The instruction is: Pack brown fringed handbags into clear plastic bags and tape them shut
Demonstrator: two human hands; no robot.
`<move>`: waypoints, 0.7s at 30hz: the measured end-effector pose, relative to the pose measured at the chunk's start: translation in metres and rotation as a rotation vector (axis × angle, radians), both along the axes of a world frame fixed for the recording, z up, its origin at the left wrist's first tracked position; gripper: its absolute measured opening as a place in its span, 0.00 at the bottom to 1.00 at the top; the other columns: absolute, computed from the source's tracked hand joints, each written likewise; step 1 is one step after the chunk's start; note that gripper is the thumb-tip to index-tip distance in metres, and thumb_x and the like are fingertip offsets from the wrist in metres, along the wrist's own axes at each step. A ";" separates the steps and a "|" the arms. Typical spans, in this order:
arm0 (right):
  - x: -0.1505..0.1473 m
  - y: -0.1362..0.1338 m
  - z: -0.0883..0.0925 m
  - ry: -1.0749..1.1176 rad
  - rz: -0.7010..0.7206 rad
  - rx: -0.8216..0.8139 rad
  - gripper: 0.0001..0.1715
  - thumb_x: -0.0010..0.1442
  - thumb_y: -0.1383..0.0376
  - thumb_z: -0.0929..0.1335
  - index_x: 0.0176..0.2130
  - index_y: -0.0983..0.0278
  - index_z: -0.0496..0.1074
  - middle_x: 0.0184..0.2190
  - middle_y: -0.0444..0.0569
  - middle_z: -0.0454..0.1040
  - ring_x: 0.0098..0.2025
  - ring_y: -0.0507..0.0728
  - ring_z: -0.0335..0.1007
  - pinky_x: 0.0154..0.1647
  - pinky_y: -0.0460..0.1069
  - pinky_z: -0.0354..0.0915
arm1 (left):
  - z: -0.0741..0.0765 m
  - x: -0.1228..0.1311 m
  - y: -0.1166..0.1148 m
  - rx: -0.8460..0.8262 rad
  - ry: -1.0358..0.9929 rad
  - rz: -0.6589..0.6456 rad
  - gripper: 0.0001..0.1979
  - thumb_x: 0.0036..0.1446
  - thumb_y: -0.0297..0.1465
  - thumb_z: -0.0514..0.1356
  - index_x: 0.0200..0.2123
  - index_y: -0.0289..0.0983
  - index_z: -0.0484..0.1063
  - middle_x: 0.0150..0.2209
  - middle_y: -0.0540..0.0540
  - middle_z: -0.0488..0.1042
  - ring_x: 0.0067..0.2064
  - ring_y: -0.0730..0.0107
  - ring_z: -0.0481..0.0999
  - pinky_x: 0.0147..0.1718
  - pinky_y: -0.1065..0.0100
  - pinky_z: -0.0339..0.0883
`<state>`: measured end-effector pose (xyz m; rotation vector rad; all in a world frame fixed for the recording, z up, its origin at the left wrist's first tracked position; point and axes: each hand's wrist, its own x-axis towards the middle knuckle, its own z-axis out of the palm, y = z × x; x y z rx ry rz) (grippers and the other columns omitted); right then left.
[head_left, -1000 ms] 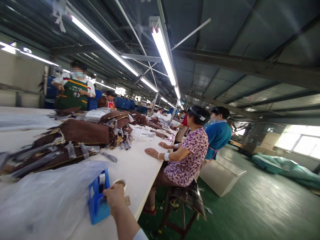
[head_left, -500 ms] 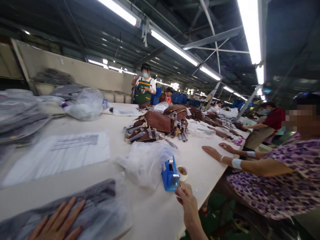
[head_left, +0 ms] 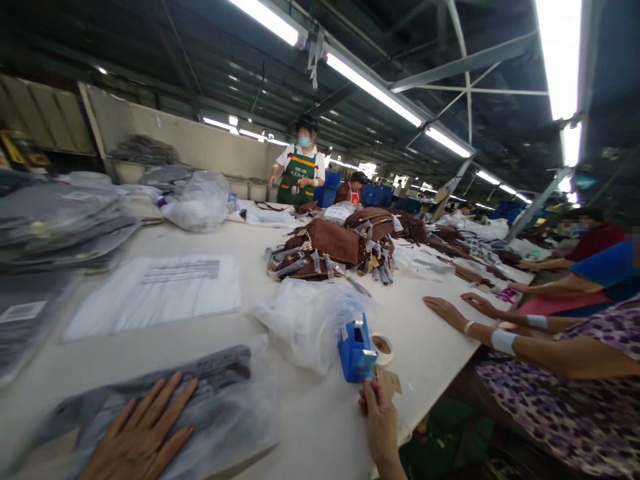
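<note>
My left hand (head_left: 143,427) lies flat, fingers spread, on a dark grey folded item in a clear plastic bag (head_left: 230,407) at the front of the table. My right hand (head_left: 381,420) is closed in a pinch right at the front edge of a blue tape dispenser (head_left: 353,357). A short bit of clear tape seems to run from the dispenser to the fingertips. Beside the dispenser lies a tape roll (head_left: 383,348), with a brown card tag (head_left: 388,382) just in front of it. A crumpled clear plastic bag (head_left: 305,327) sits against the dispenser's left side.
Brown bags (head_left: 330,243) are heaped mid-table. Printed white sheets (head_left: 160,300) lie to the left, near stacked grey bagged items (head_left: 55,213). On the right, a co-worker's forearms (head_left: 465,320) rest on the table edge. A person in a green apron (head_left: 297,177) stands behind.
The view has turned left, so things sit further right. My right hand has moved slightly down from the dispenser, and the tag shows more fully. My left hand still presses the bagged item.
</note>
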<state>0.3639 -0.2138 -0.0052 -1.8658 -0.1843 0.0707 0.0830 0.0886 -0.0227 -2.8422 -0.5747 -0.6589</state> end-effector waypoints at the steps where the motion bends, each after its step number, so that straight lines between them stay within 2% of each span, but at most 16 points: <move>1: -0.004 -0.002 -0.001 -0.032 0.027 -0.036 0.29 0.47 0.40 0.62 0.31 0.62 0.69 0.24 0.47 0.71 0.26 0.56 0.69 0.27 0.49 0.68 | 0.001 0.000 -0.001 0.044 -0.007 -0.027 0.23 0.58 0.36 0.46 0.56 0.45 0.62 0.57 0.43 0.64 0.57 0.56 0.63 0.51 0.51 0.57; 3: -0.013 -0.005 -0.001 -0.097 0.107 -0.104 0.29 0.48 0.40 0.62 0.33 0.62 0.69 0.25 0.48 0.72 0.26 0.56 0.69 0.28 0.50 0.68 | 0.006 0.000 -0.003 0.108 -0.012 -0.053 0.25 0.58 0.39 0.47 0.59 0.43 0.57 0.58 0.43 0.62 0.57 0.55 0.62 0.51 0.52 0.56; 6: -0.026 -0.007 0.005 -0.181 0.306 -0.176 0.26 0.49 0.42 0.64 0.33 0.61 0.70 0.30 0.49 0.73 0.32 0.57 0.69 0.35 0.50 0.66 | 0.016 0.000 -0.009 0.083 0.018 -0.013 0.27 0.59 0.43 0.48 0.60 0.42 0.53 0.60 0.41 0.59 0.59 0.55 0.60 0.53 0.53 0.54; 8: -0.034 -0.005 0.015 -0.252 0.486 -0.231 0.21 0.53 0.46 0.64 0.33 0.59 0.71 0.30 0.48 0.72 0.34 0.56 0.68 0.36 0.49 0.64 | 0.022 0.000 -0.012 0.022 0.054 0.026 0.27 0.59 0.44 0.47 0.60 0.43 0.53 0.60 0.42 0.58 0.59 0.56 0.59 0.54 0.53 0.52; 11: -0.042 0.007 0.041 -0.485 0.790 -0.400 0.14 0.61 0.55 0.60 0.34 0.59 0.69 0.27 0.45 0.68 0.30 0.53 0.65 0.32 0.47 0.61 | 0.028 0.001 -0.016 -0.082 0.109 0.076 0.26 0.60 0.45 0.47 0.60 0.45 0.54 0.61 0.43 0.57 0.60 0.56 0.58 0.54 0.53 0.51; 14: -0.050 0.030 0.073 -0.676 1.036 -0.533 0.11 0.63 0.61 0.58 0.34 0.59 0.67 0.27 0.45 0.67 0.30 0.51 0.64 0.30 0.46 0.59 | 0.031 0.001 -0.019 -0.141 0.123 0.091 0.26 0.60 0.45 0.48 0.60 0.46 0.52 0.61 0.43 0.56 0.60 0.56 0.56 0.55 0.53 0.51; 17: -0.060 0.062 0.101 -0.683 1.222 -0.616 0.13 0.64 0.61 0.57 0.31 0.60 0.64 0.28 0.45 0.66 0.31 0.51 0.63 0.31 0.46 0.58 | 0.032 0.001 -0.020 -0.155 0.116 0.088 0.27 0.60 0.44 0.48 0.61 0.45 0.50 0.62 0.43 0.54 0.61 0.55 0.55 0.55 0.52 0.52; 21: -0.068 0.109 0.117 -0.714 1.412 -0.679 0.16 0.65 0.61 0.55 0.30 0.61 0.64 0.29 0.46 0.66 0.32 0.52 0.62 0.33 0.48 0.55 | 0.032 0.000 -0.022 -0.172 0.115 0.089 0.27 0.61 0.44 0.48 0.62 0.45 0.49 0.63 0.43 0.52 0.62 0.55 0.54 0.55 0.50 0.52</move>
